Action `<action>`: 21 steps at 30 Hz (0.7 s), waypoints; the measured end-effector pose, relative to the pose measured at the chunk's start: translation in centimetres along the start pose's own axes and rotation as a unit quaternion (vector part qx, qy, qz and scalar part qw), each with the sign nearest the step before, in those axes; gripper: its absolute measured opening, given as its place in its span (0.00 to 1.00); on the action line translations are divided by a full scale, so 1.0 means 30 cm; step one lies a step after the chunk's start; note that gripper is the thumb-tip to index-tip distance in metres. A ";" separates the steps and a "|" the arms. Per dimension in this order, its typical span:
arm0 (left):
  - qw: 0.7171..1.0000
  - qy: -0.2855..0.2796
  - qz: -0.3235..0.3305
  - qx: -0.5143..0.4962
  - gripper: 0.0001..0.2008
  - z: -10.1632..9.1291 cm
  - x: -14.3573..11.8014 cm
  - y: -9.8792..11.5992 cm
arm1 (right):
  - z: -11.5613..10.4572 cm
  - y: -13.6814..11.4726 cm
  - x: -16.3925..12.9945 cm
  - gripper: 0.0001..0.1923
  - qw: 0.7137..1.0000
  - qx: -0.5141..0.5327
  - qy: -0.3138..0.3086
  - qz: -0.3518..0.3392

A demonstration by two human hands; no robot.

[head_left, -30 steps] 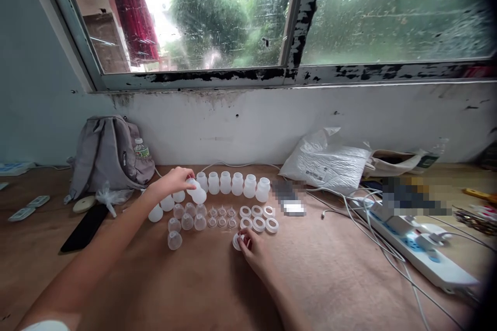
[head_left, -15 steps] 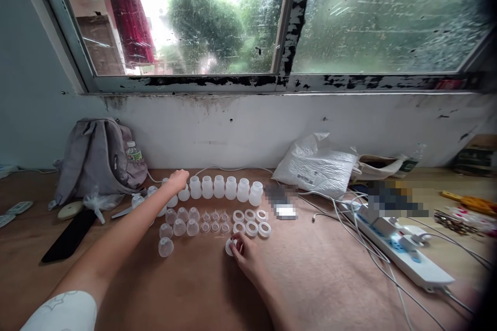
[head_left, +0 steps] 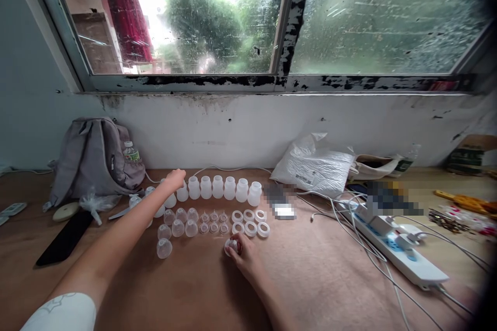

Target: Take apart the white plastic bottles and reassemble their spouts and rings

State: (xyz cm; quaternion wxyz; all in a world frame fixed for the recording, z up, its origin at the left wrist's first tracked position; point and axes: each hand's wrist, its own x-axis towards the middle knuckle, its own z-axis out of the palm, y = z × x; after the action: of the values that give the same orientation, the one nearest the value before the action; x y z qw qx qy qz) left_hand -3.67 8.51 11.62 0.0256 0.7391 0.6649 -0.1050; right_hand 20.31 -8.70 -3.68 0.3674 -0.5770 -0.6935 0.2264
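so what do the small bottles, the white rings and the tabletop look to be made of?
Small bottles: likely translucent plastic, milky and matte, with light showing through. White rings: probably opaque white plastic, smooth with a slight sheen; the right hand pinches a similar piece. Tabletop: looks like bare brown wood or board, dull and unvarnished, with faint fibrous streaks. The left hand rests at the bottle row's end.

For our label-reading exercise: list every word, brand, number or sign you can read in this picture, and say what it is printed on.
None can be read.
White plastic bag: dark print, too small to read.
Water bottle in the backpack: green label, too blurred.
Box at far right: dark print, illegible.
Two patches on the table are pixelated.
Small white bottles: no print visible.
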 end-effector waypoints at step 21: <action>0.878 0.260 0.172 -0.362 0.27 0.610 -0.510 0.367 | 0.044 -0.072 -0.029 0.03 0.992 0.108 -0.024 -0.058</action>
State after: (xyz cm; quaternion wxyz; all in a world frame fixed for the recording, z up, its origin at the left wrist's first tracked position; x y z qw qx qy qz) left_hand 3.56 -10.95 -4.49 0.1353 0.7818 0.5015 0.3450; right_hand 17.98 -9.90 -3.12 0.4230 -0.4874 -0.7059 0.2921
